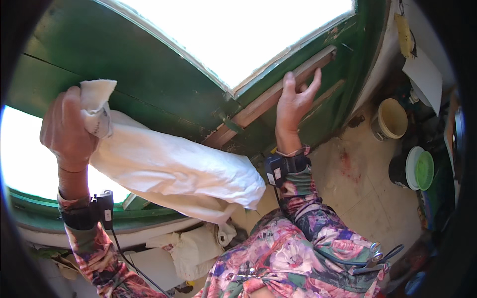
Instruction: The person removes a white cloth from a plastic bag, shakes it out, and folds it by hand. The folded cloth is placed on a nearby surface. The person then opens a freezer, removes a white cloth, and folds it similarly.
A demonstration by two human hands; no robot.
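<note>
My left hand [67, 128] is closed on the gathered end of a white cloth [179, 164], with a short flap standing up beyond the knuckles. From there the cloth hangs in loose folds across the view, over the lower part of a green wooden door [141, 67]. My right hand [294, 102] is raised at a bare wooden strip [257, 104] on the door, its thumb and fingers apart. Whether its fingertips touch the strip is unclear. A green metal latch piece [231, 124] crosses the strip lower down.
Bright glass panes [242, 33] sit above and at left. On the floor [357, 178] at right stand a cream bucket [395, 119] and a dark bucket [398, 171] near a green lid [425, 170]. White bags [197, 249] lie below the cloth. Cables run along both sleeves.
</note>
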